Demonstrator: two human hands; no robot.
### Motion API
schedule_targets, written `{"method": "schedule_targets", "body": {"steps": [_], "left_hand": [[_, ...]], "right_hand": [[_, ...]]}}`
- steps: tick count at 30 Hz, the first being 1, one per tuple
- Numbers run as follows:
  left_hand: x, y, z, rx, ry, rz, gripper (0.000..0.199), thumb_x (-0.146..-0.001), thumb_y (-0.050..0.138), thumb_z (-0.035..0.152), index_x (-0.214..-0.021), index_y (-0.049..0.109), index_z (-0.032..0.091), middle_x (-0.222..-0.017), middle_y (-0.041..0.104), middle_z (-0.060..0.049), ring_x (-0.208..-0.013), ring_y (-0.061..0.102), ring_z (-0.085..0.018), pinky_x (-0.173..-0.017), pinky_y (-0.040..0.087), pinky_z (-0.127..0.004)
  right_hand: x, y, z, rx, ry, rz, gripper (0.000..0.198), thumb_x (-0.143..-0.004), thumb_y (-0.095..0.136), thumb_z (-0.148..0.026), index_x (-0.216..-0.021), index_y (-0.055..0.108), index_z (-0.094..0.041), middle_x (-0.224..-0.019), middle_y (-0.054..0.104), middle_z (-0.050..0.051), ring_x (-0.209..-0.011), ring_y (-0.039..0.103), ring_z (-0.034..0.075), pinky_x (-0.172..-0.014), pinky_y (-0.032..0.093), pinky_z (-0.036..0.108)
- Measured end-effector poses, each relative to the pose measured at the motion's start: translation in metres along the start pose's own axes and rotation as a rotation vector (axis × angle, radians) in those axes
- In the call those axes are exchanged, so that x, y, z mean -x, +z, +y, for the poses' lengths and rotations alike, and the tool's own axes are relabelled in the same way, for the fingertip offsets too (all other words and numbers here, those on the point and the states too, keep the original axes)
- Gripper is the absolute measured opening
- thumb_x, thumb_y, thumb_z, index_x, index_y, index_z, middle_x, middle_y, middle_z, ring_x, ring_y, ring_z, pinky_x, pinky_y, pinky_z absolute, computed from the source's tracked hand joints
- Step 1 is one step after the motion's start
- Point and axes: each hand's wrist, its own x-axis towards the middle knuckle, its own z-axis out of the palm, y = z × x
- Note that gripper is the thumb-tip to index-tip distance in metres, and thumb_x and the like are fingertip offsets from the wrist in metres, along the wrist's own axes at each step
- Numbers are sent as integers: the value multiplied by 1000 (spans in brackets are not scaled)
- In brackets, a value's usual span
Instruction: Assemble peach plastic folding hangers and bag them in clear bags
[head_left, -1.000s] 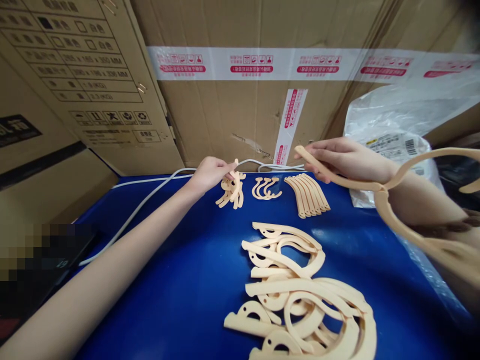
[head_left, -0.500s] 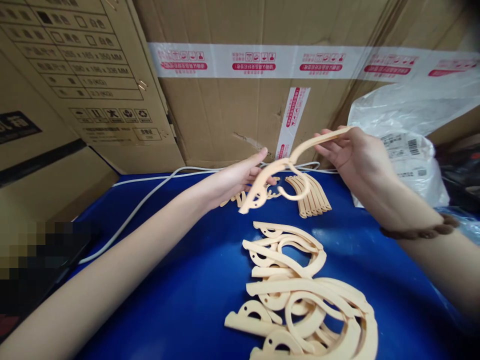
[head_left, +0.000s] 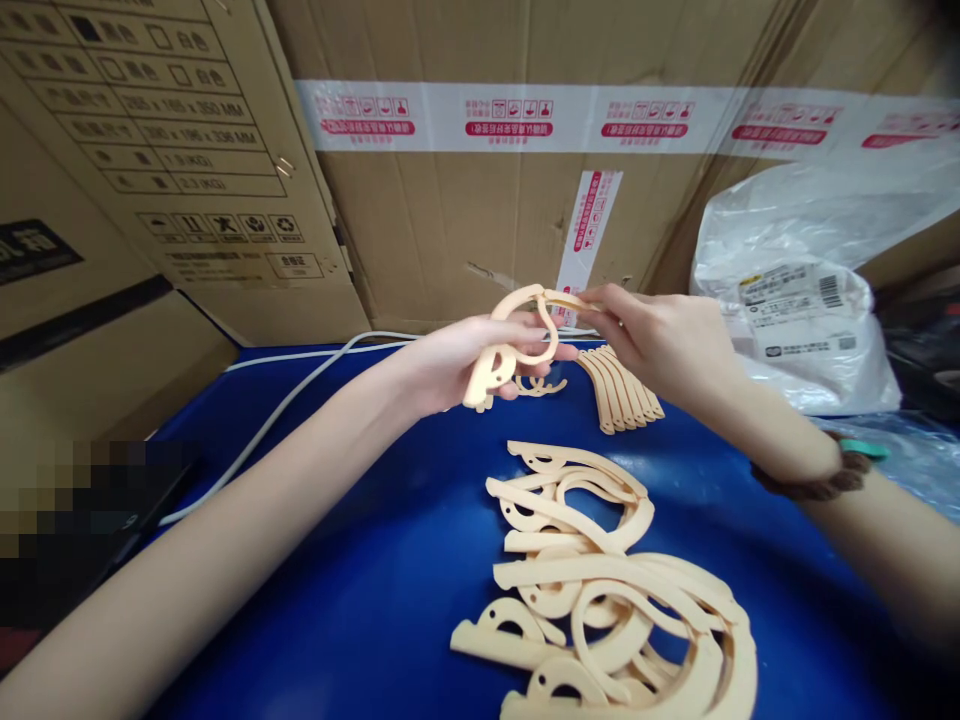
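Observation:
A cream plastic folding hanger (head_left: 516,298) is up in the air between my hands, above the back of the blue table. My left hand (head_left: 457,358), palm up, grips its left arm with the thumb over it. In the fingers of my right hand (head_left: 664,340) the other arm is pinched near its end. The hook curves down beside my left fingers. Nearer me lies a heap of folded cream hangers (head_left: 600,575), overlapping each other. Behind the hands sit a neat row of curved hanger arms (head_left: 619,390) and some loose hooks (head_left: 544,388), partly hidden by my left hand.
Cardboard boxes (head_left: 442,220) wall in the back and the left of the blue table (head_left: 337,600). A white cable (head_left: 300,400) runs along the left and back. On the right stands a white plastic bag (head_left: 810,330) with a label. A dark object lies at the left edge.
My right hand has moved left and down, closer to my left hand, and turned over. The hanger has tilted and turned with it. The heap stays put.

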Motion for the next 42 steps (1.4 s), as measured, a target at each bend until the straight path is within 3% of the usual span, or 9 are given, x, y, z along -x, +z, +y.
{"method": "schedule_targets", "body": {"steps": [3,8,13,16,20,26,34,39,42], "left_hand": [[2,3,1,20,-54,-5,23,-82,56,10,-103,60,17,-87,62,-4,-58,53,-7,-38,29,-16],[-1,1,-13,-569,39,199,31,-77,59,12,-105,49,23,-78,51,2,-52,46,-9,-42,31,-20],[-5,-5,-22,-962,60,270,21,-86,55,29,-105,50,23,-71,50,3,-50,44,-11,-43,28,-23],[-7,-3,-20,-905,64,306,29,-89,54,48,-99,52,21,-68,49,3,-51,45,-11,-44,29,-22],[-8,-1,-17,-694,22,357,47,-88,49,69,-90,51,22,-60,42,5,-44,40,-10,-41,21,-22],[-12,-3,-21,-566,-9,404,47,-87,51,69,-86,53,22,-59,40,4,-44,37,-10,-42,14,-23],[-13,-9,-26,-574,27,379,50,-82,54,72,-88,54,22,-83,57,-3,-52,44,-11,-39,17,-22],[-13,-8,-28,-641,5,366,53,-82,49,74,-89,55,22,-87,59,-5,-55,46,-13,-39,22,-22],[-13,-7,-28,-651,0,356,54,-83,47,74,-91,54,22,-91,59,-5,-54,45,-11,-38,21,-22]], "right_hand": [[-3,0,8,-163,-14,-85,40,-99,39,-41,-119,68,-22,-87,75,9,-70,66,22,-58,36,31],[-12,8,34,-546,86,-378,44,-96,41,-49,-106,73,-21,-71,69,3,-60,60,17,-55,40,29],[-13,30,73,-88,382,-489,40,-94,43,-40,-107,71,-15,-89,74,14,-79,67,27,-65,45,35],[-8,45,84,-3,439,-532,36,-90,51,-37,-97,72,-9,-85,73,22,-81,68,35,-67,45,40],[-3,52,84,-56,430,-608,37,-91,51,-42,-81,71,-14,-60,68,14,-64,68,28,-62,44,37],[-4,50,83,-177,415,-720,43,-96,47,-41,-65,63,-18,-62,68,13,-52,62,19,-55,46,33],[-3,59,84,-196,471,-941,32,-96,57,-37,-123,59,-20,-124,61,8,-102,63,19,-86,55,40],[0,45,79,-115,353,-789,43,-96,50,-46,-84,68,-9,-78,71,18,-67,66,22,-59,49,34],[0,44,67,-53,314,-604,65,-92,44,-62,-114,63,-3,-108,67,33,-93,68,38,-72,49,43]]}}
